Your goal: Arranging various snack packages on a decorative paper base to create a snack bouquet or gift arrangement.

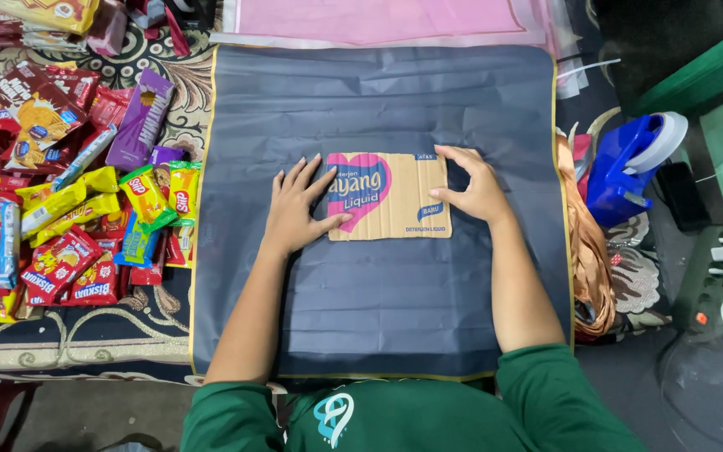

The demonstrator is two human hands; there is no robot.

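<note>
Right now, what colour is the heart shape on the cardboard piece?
Pink, on the flat brown cardboard piece; the head view shows it.

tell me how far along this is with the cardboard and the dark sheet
Done so far: the dark sheet lies spread flat, with the cardboard piece near its middle. In hand: the left hand presses flat on the cardboard's left edge, and the right hand holds its right edge. Left: the sheet is not folded anywhere, and the snack packets sit untouched beside it.
</note>
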